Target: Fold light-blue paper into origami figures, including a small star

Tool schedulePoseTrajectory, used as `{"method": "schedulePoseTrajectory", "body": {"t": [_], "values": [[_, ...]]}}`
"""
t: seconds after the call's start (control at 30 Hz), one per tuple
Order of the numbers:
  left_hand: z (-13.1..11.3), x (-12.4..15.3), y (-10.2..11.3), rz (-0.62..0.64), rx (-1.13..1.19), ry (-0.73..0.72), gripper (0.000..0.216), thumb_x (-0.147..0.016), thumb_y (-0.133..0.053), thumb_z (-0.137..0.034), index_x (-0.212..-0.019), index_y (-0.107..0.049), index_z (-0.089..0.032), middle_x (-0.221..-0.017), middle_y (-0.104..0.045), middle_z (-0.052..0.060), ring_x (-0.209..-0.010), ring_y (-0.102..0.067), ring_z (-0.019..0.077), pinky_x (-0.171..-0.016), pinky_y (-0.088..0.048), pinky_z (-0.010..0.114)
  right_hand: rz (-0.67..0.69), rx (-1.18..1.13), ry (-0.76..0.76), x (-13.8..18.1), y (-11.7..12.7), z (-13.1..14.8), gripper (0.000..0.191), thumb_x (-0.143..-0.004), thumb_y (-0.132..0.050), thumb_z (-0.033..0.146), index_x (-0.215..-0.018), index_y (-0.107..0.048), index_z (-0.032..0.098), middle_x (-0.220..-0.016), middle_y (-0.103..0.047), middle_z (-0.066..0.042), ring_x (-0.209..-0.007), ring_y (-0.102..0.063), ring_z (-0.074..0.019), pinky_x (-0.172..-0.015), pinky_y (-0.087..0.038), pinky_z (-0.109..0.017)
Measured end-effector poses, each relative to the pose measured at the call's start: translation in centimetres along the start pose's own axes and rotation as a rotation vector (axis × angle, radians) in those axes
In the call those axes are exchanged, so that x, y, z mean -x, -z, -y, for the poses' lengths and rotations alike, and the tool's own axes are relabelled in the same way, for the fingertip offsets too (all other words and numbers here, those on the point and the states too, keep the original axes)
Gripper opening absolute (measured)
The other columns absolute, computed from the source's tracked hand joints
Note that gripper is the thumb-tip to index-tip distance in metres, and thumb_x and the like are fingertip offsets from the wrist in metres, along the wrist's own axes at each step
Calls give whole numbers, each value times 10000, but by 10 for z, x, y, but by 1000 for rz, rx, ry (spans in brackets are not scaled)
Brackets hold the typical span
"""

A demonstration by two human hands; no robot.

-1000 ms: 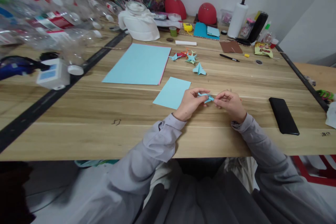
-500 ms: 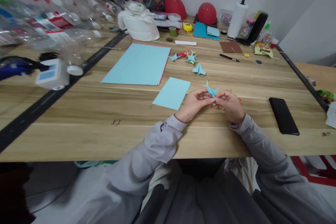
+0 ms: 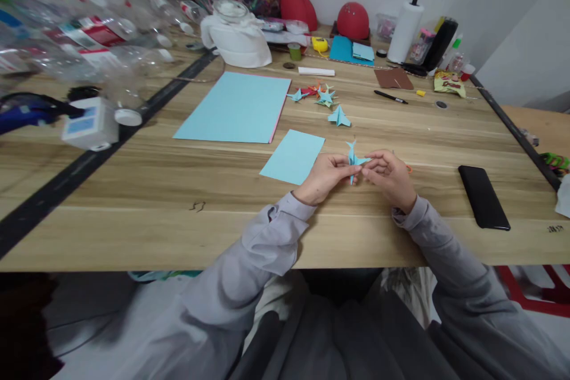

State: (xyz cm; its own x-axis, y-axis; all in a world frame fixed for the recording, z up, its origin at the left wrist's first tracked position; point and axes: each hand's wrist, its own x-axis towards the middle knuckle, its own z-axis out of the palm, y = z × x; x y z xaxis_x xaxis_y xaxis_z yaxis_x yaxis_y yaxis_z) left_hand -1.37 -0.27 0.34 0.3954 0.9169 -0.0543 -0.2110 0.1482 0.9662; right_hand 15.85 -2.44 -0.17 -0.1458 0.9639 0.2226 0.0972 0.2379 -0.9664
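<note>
Above the table, my left hand (image 3: 324, 178) pinches a light-blue folded paper plane (image 3: 353, 158) between thumb and fingers. Its forked end points up and away, and a narrow tip points down toward me. My right hand (image 3: 389, 177) is closed at the plane's right wing, fingertips by the wing tip; the exact contact is partly hidden. Left of my hands lies a small light-blue paper sheet (image 3: 294, 155). Another blue paper plane (image 3: 339, 116) rests beyond my hands, with several folded pieces (image 3: 326, 97) in blue, red and green behind it.
A large blue sheet (image 3: 236, 108) lies left, over a pink edge. To the right is a black phone (image 3: 483, 197); an orange item (image 3: 408, 169) is half hidden behind my right hand. Plastic bottles (image 3: 93, 35) crowd the left. A pen (image 3: 390, 97) and paper-towel roll (image 3: 404, 32) are farther back.
The paper plane has been turned, so one wing now points right and its narrow tip shows below my fingers. My right hand has shifted slightly away from my left.
</note>
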Motion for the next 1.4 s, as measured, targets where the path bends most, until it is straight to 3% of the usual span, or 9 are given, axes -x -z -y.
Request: {"method": "schedulePoseTrajectory", "body": {"t": [0.4,0.67,0.97,1.1,1.27,1.4], "values": [[-2,2,-1,32,24,55,369,-511,-902,-412,-624,-699,-125,-578,-654,16,-522,-569,96,-513,-441,227,-8,58,29,-2,3,-7,272,-743,-757,413,-912,-658,224,-745,-703,-9,-658,-688,-156,-624,-582,-299],[1,1,-3,24,144,84,419,-546,-901,-439,-741,-738,-105,-700,-695,38,-539,-608,96,-513,-482,220,-5,87,99,-1,2,-5,174,-799,-682,367,-886,-638,224,-772,-709,-13,-673,-683,-154,-621,-569,-297],[7,-2,-5,57,280,73,361,-592,-897,-359,-781,-736,-98,-691,-670,19,-556,-601,79,-558,-511,217,-116,571,288,4,0,3,156,-867,-570,252,-893,-723,241,-823,-734,-49,-742,-661,-186,-709,-535,-336],[7,-2,-6,17,335,92,391,-558,-910,-377,-784,-740,-107,-671,-663,7,-571,-610,83,-560,-536,208,-92,662,384,6,0,4,208,-883,-532,234,-866,-738,255,-868,-741,-64,-822,-677,-199,-774,-538,-350],[5,-1,-6,6,304,127,377,-580,-909,-343,-816,-738,-104,-724,-675,15,-591,-619,76,-577,-557,201,-119,743,487,8,-2,0,245,-888,-513,220,-811,-744,240,-856,-741,-70,-800,-686,-182,-743,-538,-318],[2,0,-3,27,281,224,309,-665,-865,-289,-854,-721,-93,-677,-650,14,-587,-622,85,-545,-550,196,-97,780,451,9,-2,0,239,-887,-517,243,-805,-742,248,-854,-742,-61,-798,-684,-180,-742,-533,-323]]}}
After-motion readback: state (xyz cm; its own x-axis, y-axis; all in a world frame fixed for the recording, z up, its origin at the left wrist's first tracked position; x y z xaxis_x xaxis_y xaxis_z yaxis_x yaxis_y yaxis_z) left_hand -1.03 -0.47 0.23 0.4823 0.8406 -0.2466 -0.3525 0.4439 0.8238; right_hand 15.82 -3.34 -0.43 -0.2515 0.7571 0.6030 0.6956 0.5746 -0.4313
